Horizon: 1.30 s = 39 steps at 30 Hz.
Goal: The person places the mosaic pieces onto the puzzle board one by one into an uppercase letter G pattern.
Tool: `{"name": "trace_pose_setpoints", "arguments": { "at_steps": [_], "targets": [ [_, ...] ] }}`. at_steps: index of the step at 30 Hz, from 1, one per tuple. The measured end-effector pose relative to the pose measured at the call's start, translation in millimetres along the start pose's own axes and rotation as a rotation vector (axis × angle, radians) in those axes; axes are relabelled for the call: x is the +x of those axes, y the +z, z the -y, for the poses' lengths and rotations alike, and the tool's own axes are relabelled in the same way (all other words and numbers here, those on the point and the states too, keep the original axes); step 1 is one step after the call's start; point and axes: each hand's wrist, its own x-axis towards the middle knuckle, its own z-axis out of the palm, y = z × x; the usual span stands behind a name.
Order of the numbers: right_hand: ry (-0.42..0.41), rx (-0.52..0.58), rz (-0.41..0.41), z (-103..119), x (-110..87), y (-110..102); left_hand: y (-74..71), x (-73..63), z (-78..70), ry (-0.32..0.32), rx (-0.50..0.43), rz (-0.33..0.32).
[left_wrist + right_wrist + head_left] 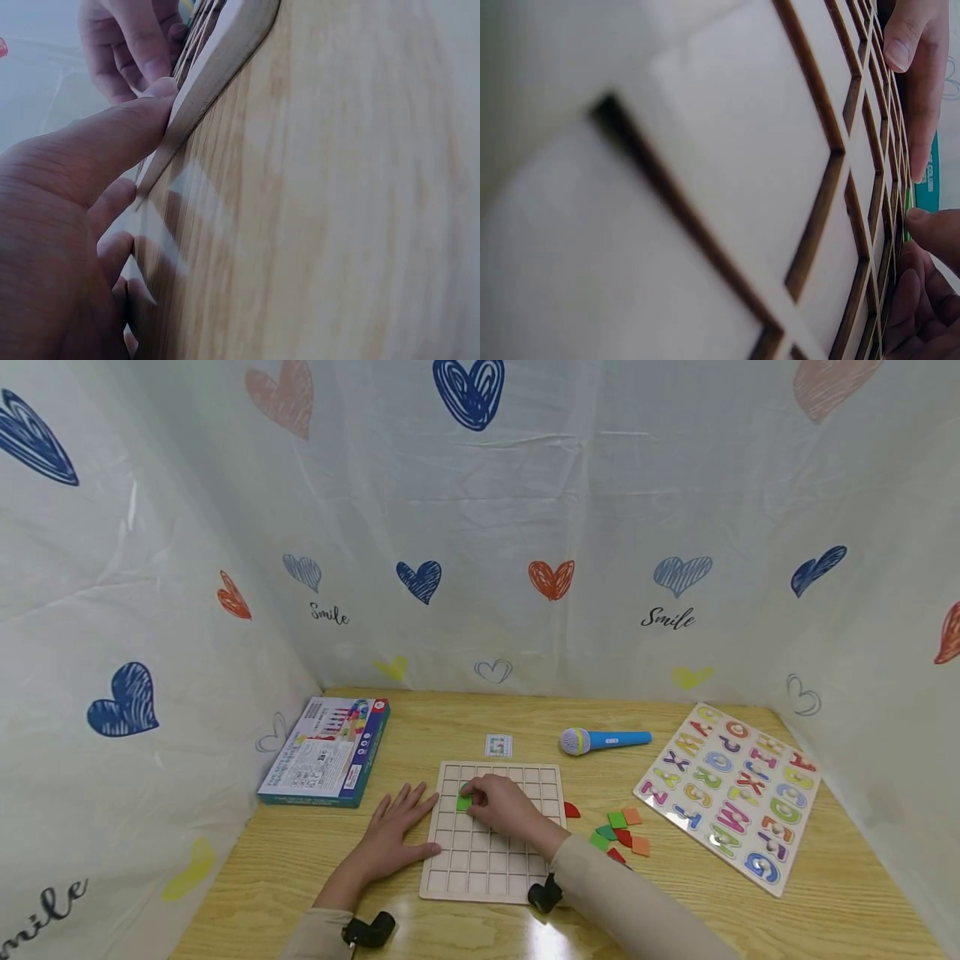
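Observation:
A wooden grid board (468,882) lies flat on the table. My left hand (395,835) rests at its left side with fingers spread, and the thumb (142,112) touches the board's edge in the left wrist view. Over the upper left squares, my right hand (501,802) bends its fingers and pinches a green tile (463,803) at the board's surface. The fingers partly hide the green, so its full outline cannot be made out. In the right wrist view, the right thumb (934,232) meets a thin green edge.
Loose red, orange and green pieces (617,820) lie right of the board, with a red piece (572,810) by its edge. A small pattern card (498,745), a blue toy microphone (618,739), an alphabet puzzle (723,793) and a flat box (326,752) surround it.

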Motion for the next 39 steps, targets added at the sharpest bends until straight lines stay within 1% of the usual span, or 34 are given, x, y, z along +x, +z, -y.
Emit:
{"name": "trace_pose_setpoints", "arguments": {
  "at_steps": [4, 10, 15, 18, 24, 33, 39],
  "targets": [
    [-0.007, 0.021, 0.009, -1.2, -2.3, -1.7, 0.4, 0.1, 0.1, -0.003, -0.002, 0.001],
    [-0.003, 0.054, 0.030, -3.3, -8.3, -10.0, 0.7, 0.2, -0.7, -0.010, -0.009, 0.001],
    [-0.023, 0.055, 0.038, -9.3, -15.7, -17.1, 0.5, 0.1, -1.4, -0.016, -0.006, -0.003],
    [-0.031, 0.050, 0.037, -14.6, -20.9, -20.9, 0.5, 0.0, -1.7, -0.022, -0.005, -0.005],
    [-0.041, 0.043, 0.009, -27.7, -35.0, -31.9, 0.4, -0.5, -2.3, -0.030, -0.004, -0.004],
    [0.041, 0.045, -0.045, -52.3, -64.1, -59.6, -0.2, -0.7, -2.6, -0.024, -0.007, -0.001],
    [0.093, 0.059, -0.098, -73.8, -89.8, -81.6, -0.9, -0.9, -3.0, -0.020, -0.002, 0.008]
  ]
}}
